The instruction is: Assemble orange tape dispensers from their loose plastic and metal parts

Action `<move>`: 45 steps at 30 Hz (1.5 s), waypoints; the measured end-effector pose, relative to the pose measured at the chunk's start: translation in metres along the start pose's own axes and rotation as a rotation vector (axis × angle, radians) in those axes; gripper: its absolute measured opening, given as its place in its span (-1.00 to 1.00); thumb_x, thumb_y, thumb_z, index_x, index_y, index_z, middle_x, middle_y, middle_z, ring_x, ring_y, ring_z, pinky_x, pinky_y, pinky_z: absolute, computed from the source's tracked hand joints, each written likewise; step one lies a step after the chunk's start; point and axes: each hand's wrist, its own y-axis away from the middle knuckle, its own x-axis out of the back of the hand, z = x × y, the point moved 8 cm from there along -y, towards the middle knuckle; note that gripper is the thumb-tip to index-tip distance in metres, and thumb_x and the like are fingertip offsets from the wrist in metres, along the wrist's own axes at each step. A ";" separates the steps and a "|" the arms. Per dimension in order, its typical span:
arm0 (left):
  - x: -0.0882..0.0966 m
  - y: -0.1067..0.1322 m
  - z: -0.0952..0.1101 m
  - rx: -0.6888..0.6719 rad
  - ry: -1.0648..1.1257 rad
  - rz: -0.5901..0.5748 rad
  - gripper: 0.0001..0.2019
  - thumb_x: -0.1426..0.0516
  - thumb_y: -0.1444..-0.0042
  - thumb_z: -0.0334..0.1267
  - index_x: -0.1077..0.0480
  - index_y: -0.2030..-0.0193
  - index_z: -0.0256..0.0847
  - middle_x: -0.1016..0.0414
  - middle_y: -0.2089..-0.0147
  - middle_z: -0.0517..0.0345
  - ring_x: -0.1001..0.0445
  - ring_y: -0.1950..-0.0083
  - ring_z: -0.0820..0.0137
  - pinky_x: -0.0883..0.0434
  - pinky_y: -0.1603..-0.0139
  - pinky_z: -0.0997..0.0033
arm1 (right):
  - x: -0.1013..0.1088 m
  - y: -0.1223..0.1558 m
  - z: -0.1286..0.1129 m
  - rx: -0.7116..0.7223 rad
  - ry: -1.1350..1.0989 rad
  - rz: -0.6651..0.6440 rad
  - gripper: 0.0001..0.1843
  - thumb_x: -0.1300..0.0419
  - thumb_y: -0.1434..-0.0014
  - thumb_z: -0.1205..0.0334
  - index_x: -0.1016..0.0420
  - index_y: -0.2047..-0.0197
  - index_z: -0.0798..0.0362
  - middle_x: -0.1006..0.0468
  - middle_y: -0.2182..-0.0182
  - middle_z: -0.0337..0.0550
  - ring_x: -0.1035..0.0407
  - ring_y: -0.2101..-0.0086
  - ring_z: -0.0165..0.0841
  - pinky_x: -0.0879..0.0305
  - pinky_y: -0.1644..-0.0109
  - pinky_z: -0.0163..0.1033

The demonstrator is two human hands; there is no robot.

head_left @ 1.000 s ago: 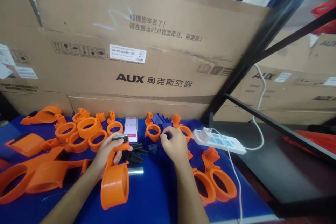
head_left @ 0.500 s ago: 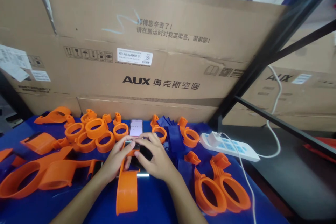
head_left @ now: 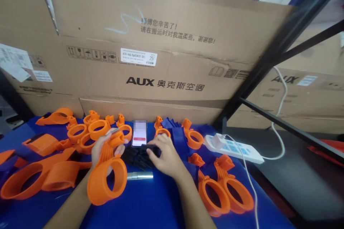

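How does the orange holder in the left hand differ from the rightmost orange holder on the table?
The held holder is gripped by the left hand; the rightmost holder rests on the blue surface.
In the picture, the held holder's narrow end points up and right from its ring; the rightmost holder's points up and left.
Both are orange.

Orange tape dispenser (head_left: 96, 185) masks part of the left hand (head_left: 97, 150) and one end of the metal strip (head_left: 141, 175); right hand (head_left: 166, 154) obscures some black pieces (head_left: 135, 158), its grip indeterminate. Smartphone (head_left: 139, 139): upper screen blurred. Forearms (head_left: 192, 196) cropped by the lower edge.
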 end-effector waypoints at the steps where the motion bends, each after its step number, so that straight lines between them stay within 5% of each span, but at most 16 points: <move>1: -0.001 0.001 0.002 -0.021 0.002 0.000 -0.85 -0.02 -0.32 -0.21 -0.36 0.17 -0.19 -0.58 0.33 0.07 -0.38 0.57 0.48 -0.29 0.55 0.48 | -0.009 0.001 -0.006 0.029 0.014 -0.054 -0.92 -0.29 -0.26 0.23 -0.58 0.17 -0.01 -0.51 0.23 -0.10 -0.36 0.16 -0.18 -0.28 0.00 0.00; 7: -0.007 0.004 0.006 -0.065 -0.022 -0.014 -0.81 -0.01 -0.30 -0.19 -0.39 0.13 -0.21 -0.59 0.33 0.00 -0.36 0.55 0.45 -0.28 0.53 0.43 | -0.050 0.008 -0.035 0.151 0.055 -0.222 -0.82 -0.38 -0.16 0.14 -0.54 0.23 0.02 -0.41 0.18 -0.09 -0.27 0.11 -0.16 -0.23 0.05 -0.05; 12: -0.006 0.004 0.004 -0.047 -0.115 -0.032 -0.81 -0.06 -0.29 -0.15 -0.39 0.17 -0.23 -0.62 0.29 -0.04 -0.38 0.55 0.45 -0.27 0.52 0.42 | -0.067 0.011 -0.037 0.171 0.081 -0.290 -0.75 -0.41 -0.14 0.11 -0.52 0.17 0.01 -0.39 0.14 -0.09 -0.25 0.10 -0.16 -0.22 0.07 -0.08; 18: 0.006 -0.001 -0.019 0.054 -0.400 0.047 -0.71 -0.22 -0.18 -0.06 -0.36 0.07 -0.19 -0.65 0.33 0.01 -0.36 0.63 0.46 -0.22 0.63 0.49 | -0.041 0.004 -0.026 0.069 0.013 -0.062 -0.92 -0.21 -0.34 0.22 -0.52 0.14 -0.01 -0.47 0.15 -0.06 -0.30 0.13 -0.17 -0.25 0.05 -0.06; 21: 0.007 0.000 -0.033 0.097 -0.500 0.064 -0.63 -0.21 -0.20 0.04 -0.35 0.01 -0.16 -0.61 0.41 0.09 -0.34 0.67 0.45 -0.23 0.66 0.50 | -0.019 0.002 -0.018 0.004 -0.189 0.092 -0.79 -0.06 -0.41 0.31 -0.52 0.05 -0.03 -0.54 0.19 -0.09 -0.38 0.15 -0.21 -0.31 0.05 -0.09; 25: -0.005 0.009 -0.052 0.178 -0.573 -0.030 -0.59 -0.11 -0.27 0.17 -0.32 -0.02 -0.10 -0.38 0.62 0.33 -0.31 0.70 0.46 -0.19 0.68 0.56 | -0.017 0.000 -0.012 -0.064 -0.363 0.112 -0.76 -0.20 -0.35 0.19 -0.50 -0.07 -0.05 -0.58 0.17 -0.12 -0.43 0.20 -0.25 -0.36 0.14 -0.18; 31: -0.014 0.018 -0.066 0.240 -0.633 -0.129 -0.63 -0.18 -0.25 0.10 -0.27 -0.02 -0.06 -0.29 0.62 0.44 -0.26 0.72 0.51 -0.16 0.66 0.60 | -0.020 -0.002 -0.014 -0.113 -0.441 0.130 -0.90 -0.26 -0.27 0.18 -0.54 0.25 0.00 -0.55 0.35 -0.20 -0.39 0.34 -0.33 -0.31 0.28 -0.27; 35: -0.010 0.012 -0.053 0.184 -0.634 -0.131 -0.68 -0.22 -0.24 -0.03 -0.30 -0.01 -0.09 -0.29 0.65 0.43 -0.21 0.73 0.52 -0.11 0.67 0.59 | -0.014 -0.003 -0.002 -0.165 -0.501 0.118 -0.82 -0.28 -0.27 0.10 -0.53 0.28 0.02 -0.52 0.43 -0.25 -0.34 0.44 -0.38 -0.29 0.35 -0.29; 41: 0.004 0.000 0.014 -0.057 -0.194 -0.051 -0.77 -0.15 -0.26 -0.05 -0.31 0.07 -0.08 -0.64 0.31 0.07 -0.29 0.68 0.49 -0.20 0.67 0.50 | 0.029 0.004 0.044 -0.266 -0.481 0.394 -0.81 -0.25 -0.29 0.09 -0.47 0.28 0.01 -0.54 0.32 -0.16 -0.40 0.31 -0.29 -0.34 0.16 -0.16; 45: 0.011 -0.003 0.026 -0.074 -0.043 0.031 -0.87 -0.12 -0.29 -0.11 -0.35 0.22 -0.08 -0.57 0.41 0.16 -0.28 0.65 0.49 -0.26 0.63 0.47 | 0.018 0.000 0.015 -0.113 -0.151 0.204 -0.91 -0.26 -0.26 0.23 -0.52 0.31 0.00 -0.47 0.22 -0.13 -0.33 0.11 -0.18 -0.22 -0.09 0.02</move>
